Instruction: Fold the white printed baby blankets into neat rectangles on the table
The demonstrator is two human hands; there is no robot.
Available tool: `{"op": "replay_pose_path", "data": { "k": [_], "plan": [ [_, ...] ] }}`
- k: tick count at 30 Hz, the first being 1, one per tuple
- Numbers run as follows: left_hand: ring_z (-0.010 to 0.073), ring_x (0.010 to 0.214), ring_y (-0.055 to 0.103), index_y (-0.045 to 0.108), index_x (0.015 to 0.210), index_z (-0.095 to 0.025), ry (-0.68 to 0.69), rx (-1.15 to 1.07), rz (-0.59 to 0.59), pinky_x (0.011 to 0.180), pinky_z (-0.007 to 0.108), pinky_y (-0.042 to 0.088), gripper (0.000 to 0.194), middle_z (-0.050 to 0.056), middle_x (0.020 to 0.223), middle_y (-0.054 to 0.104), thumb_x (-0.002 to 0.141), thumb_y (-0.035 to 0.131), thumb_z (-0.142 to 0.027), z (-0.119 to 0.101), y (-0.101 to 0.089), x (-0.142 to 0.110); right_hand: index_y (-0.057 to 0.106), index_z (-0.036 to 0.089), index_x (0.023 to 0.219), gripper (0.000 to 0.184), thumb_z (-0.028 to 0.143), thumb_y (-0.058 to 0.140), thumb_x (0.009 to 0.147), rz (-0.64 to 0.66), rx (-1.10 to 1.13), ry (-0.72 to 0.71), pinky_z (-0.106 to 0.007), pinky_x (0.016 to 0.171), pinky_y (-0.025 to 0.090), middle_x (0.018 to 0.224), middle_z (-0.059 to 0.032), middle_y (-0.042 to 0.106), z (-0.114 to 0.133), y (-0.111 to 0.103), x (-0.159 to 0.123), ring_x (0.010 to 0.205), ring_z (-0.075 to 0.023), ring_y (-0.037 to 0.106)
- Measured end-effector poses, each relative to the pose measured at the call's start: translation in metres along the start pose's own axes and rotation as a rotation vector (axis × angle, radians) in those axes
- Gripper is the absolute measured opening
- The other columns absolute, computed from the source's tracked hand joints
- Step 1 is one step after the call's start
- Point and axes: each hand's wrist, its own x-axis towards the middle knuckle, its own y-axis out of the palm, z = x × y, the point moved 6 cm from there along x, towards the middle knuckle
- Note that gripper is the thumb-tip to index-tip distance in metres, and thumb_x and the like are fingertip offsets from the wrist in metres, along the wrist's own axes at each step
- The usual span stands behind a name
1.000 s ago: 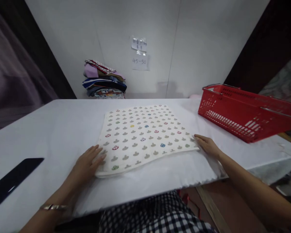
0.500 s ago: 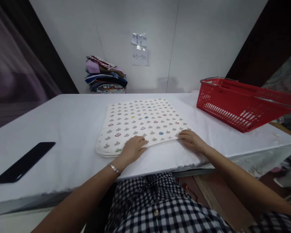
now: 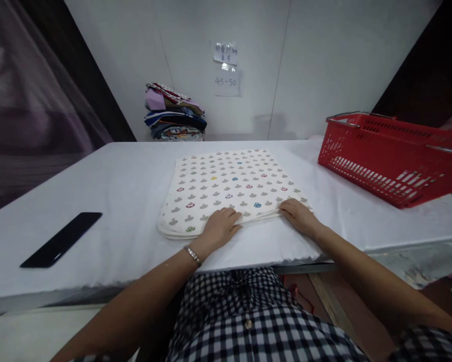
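Note:
A cream folded cloth [image 3: 237,186] printed with small grey, red, blue, yellow and green mushroom-like shapes lies flat on the white-covered table [image 3: 127,186]. Its layered edge faces me. My left hand [image 3: 221,227] is closed over the middle of that edge, fingers on top and thumb toward the right. Farther right along the same edge, my right hand [image 3: 299,216] pinches the cloth near its right corner. Between my hands the layers are slightly parted. The fingertips under the cloth are hidden.
A red plastic basket [image 3: 384,161] with metal handles stands at the right. Several folded textiles [image 3: 175,115] are stacked against the back wall, left of taped paper notes [image 3: 228,83]. A flat black object [image 3: 63,240] lies on the table's left side.
The whole view has shifted, so everything appears farther right and slightly higher. My right hand has moved a little inward along the cloth's near edge, where the layers now look more parted.

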Motion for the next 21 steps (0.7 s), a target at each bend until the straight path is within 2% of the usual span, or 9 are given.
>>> {"op": "replay_pose_path", "data": {
  "k": [4,7,16,19,21],
  "plan": [
    [0.0193,0.09,0.051,0.058,0.096,-0.018,0.007,-0.032,0.008,0.077,0.033,0.042,0.019,0.005,0.097,0.058,0.09,0.046,-0.032,-0.001,0.003,0.006,0.059,0.021,0.105,0.021,0.023,0.042,0.092,-0.008,0.018,-0.018,-0.042,0.084,0.048,0.1,-0.0089,0.061,0.001,0.001,-0.004,0.096,-0.0224,0.055],
    [0.0177,0.085,0.051,0.059,0.088,-0.018,-0.033,-0.075,0.016,0.076,0.031,0.041,0.023,0.004,0.089,0.059,0.093,0.041,-0.031,0.002,0.004,0.008,0.056,0.022,0.11,0.023,0.021,0.043,0.091,-0.005,0.016,-0.036,-0.043,0.086,0.047,0.106,-0.009,0.06,0.004,0.0,-0.008,0.099,-0.0223,0.054],
    [0.0161,0.08,0.051,0.059,0.079,-0.019,-0.137,-0.202,0.016,0.073,0.03,0.041,0.023,0.002,0.082,0.059,0.092,0.041,-0.027,0.009,0.003,0.014,0.055,0.021,0.11,0.022,0.022,0.044,0.091,0.039,-0.059,-0.116,-0.042,0.086,0.046,0.11,-0.0103,0.06,0.02,-0.001,-0.005,0.101,-0.023,0.054],
    [0.0167,0.082,0.052,0.059,0.082,-0.019,-0.126,-0.19,-0.003,0.075,0.031,0.042,0.022,0.003,0.085,0.059,0.091,0.041,-0.027,0.009,0.005,0.012,0.057,0.019,0.109,0.023,0.019,0.042,0.092,0.079,-0.134,-0.115,-0.041,0.084,0.047,0.108,-0.0105,0.061,0.02,0.003,-0.002,0.099,-0.0234,0.055],
    [0.018,0.086,0.052,0.059,0.092,-0.019,-0.088,-0.157,-0.021,0.077,0.033,0.042,0.019,0.004,0.091,0.06,0.091,0.042,-0.028,0.006,0.005,0.01,0.057,0.019,0.109,0.024,0.017,0.04,0.092,0.092,-0.164,-0.119,-0.041,0.083,0.047,0.106,-0.0102,0.063,0.018,0.005,-0.001,0.096,-0.0235,0.056]
  ]
}}
